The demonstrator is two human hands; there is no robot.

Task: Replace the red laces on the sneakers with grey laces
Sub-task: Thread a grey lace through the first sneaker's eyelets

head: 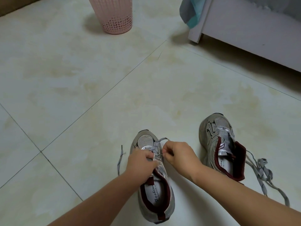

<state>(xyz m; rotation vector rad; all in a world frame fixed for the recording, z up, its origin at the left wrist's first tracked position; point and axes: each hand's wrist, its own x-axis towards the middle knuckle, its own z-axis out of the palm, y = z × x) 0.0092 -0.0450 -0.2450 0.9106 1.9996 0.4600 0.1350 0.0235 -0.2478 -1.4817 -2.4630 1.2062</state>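
**Grey lace being threaded through the near sneaker**

Two sneakers are seen on a pale tiled floor [97, 82]. The near sneaker [154, 190] is placed at the lower centre, toe pointing away; it is made of grey and silver panels with a mesh toe, a dark red collar lining and a white insole printed with script lettering. A grey lace [158, 141], flat and flecked with darker marks, is passed through its front eyelets. One end is looped over the toe, and the other end is trailed on the floor to the left of the shoe.

The left hand [143, 162] is curled over the eyelet area, and the upper is gripped by it. A thin part of the lace is pinched between thumb and fingertip of the right hand [179, 156], just beside the shoe's right edge.

The second sneaker [223, 147] is set to the right, apart from the first, its tongue opened. A second grey lace [263, 173] is heaped loosely beside it, with strands running up to its collar.

A pink perforated basket [114, 15] and a white furniture piece [247, 33] are seen further back.
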